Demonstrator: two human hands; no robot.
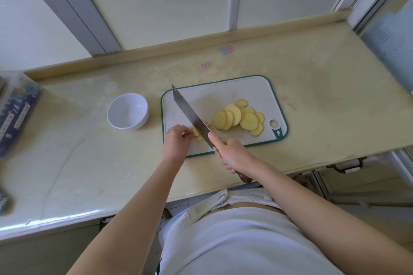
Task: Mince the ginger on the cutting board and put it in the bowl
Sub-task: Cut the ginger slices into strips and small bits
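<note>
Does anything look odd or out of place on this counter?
Nothing spilled or broken. Only faded pink and blue smudges stain the counter behind the cutting board, and a pile of round yellow slices shares the board with the ginger beside the knife.

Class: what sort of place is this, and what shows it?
Probably a home kitchen: a cutting board lies on a countertop, the right hand holds a kitchen knife, and a white bowl stands beside the board.
</note>
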